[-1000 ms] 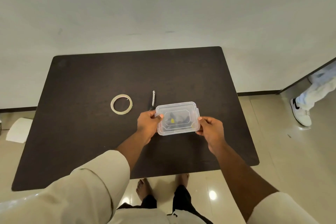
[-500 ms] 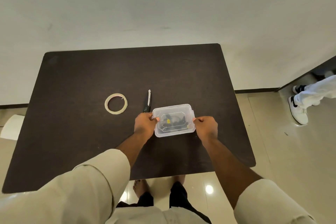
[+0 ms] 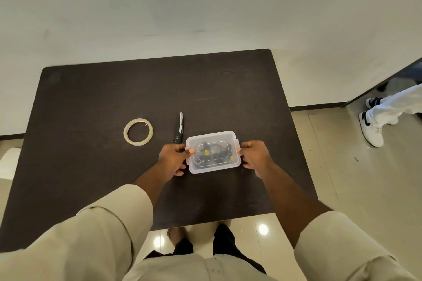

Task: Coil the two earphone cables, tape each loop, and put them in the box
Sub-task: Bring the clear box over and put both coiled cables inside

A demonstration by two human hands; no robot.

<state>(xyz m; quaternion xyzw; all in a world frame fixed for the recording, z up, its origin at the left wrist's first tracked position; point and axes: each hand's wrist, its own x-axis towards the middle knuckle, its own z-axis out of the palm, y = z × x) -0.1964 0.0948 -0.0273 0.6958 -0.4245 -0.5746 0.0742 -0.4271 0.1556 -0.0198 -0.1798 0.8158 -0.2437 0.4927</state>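
A dark worktop (image 3: 91, 166) fills the middle of the frame, with pale wall above it and glossy floor tiles at the right and lower edges. Both arms in cream sleeves reach up from the bottom of the frame toward a clear plastic box (image 3: 213, 152), which sits lidded just right of centre. The left hand (image 3: 174, 159) grips the box's left end, thumb pressed on the lid edge and fingers curled down round the side. The right hand (image 3: 255, 157) grips the right end the same way, thumb at the side tab and fingers curled under.

Compared with half a second ago, the hands hold the box in the same grip and the box sits at much the same spot beside the knife.

Through the lid the black earphone cables (image 3: 211, 152) show, coiled inside the box with small yellow bits on them. A tape roll (image 3: 138, 131) lies flat to the left of centre. A folding knife (image 3: 179, 127) lies between roll and box, open, blade pointing to the upper frame.
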